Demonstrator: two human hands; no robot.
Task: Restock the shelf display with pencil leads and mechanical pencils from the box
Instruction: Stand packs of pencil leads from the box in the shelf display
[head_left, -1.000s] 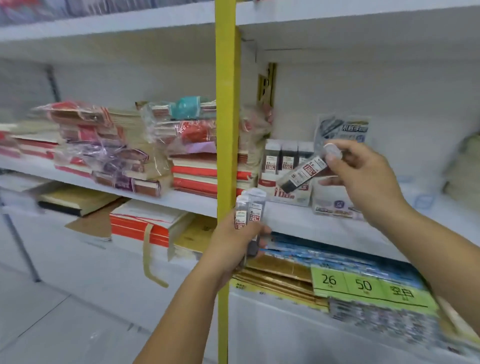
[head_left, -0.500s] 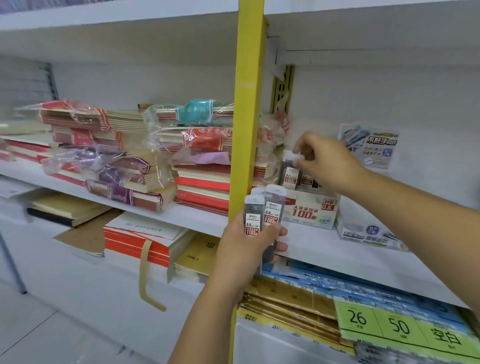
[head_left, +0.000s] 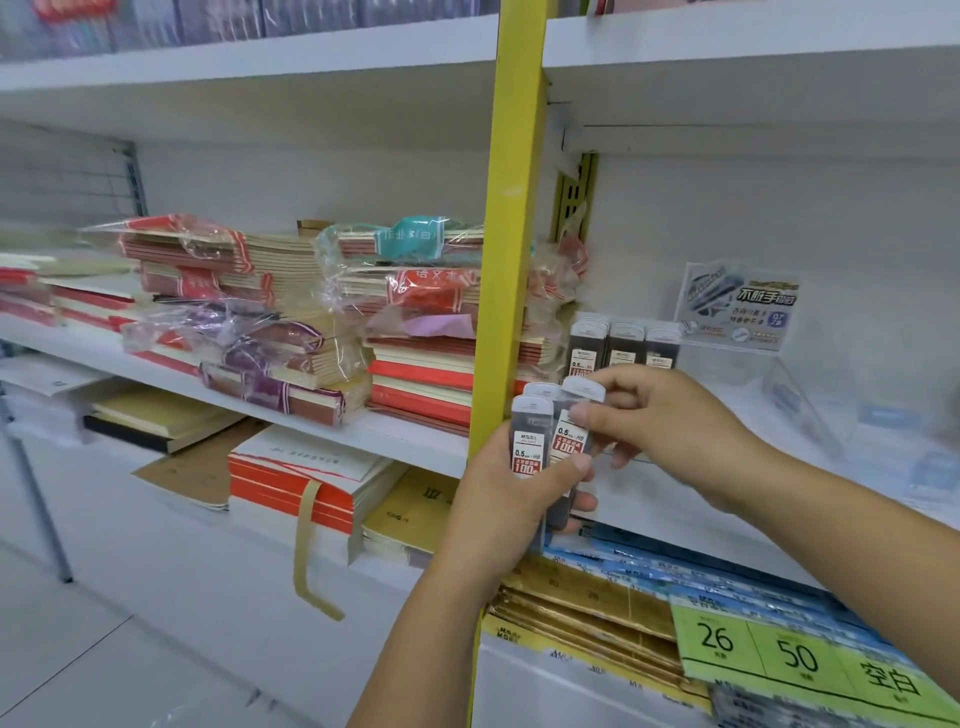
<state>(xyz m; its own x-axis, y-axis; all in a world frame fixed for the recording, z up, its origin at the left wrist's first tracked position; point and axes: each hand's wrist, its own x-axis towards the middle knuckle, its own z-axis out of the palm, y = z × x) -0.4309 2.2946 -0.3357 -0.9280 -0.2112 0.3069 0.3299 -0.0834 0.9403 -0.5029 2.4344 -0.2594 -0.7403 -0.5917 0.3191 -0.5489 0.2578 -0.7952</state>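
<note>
Now my left hand (head_left: 498, 514) grips a small bunch of lead cases (head_left: 527, 441), with its fingers (head_left: 566, 467) curled tight round them. My right hand (head_left: 670, 431) pinches the tallest case (head_left: 584, 391) near its top, thumb against finger. The cases are hard, smooth plastic, long and flat, with round white caps, so they slide easily. If I tug too fast, the others may slip out and drop to the floor (head_left: 104, 649). The row of cases (head_left: 626, 345) on the shelf (head_left: 405, 428) stands just behind my right fingers. One bump could tip them over.
</note>
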